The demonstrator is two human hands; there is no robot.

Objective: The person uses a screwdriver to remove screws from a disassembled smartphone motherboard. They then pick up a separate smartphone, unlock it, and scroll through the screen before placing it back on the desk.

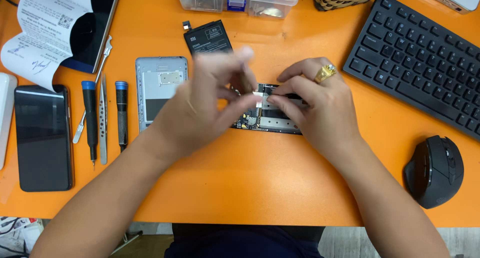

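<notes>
Left hand: my left hand (pixel 210 98) hovered blurred over the opened phone (pixel 265 115), fingers pinched together (on what, I could not tell).
Right hand: my right hand (pixel 312 100) pressed fingertips on the phone's innards.
Phone: mid-table, beside its battery (pixel 207 37) and grey back cover (pixel 160 88).

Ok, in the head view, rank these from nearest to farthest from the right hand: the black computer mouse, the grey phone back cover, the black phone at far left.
From the right hand:
1. Black computer mouse, on its right, lower down.
2. Grey phone back cover, to its left, beyond the left hand.
3. Black phone, at the far left edge of the orange table.
</notes>
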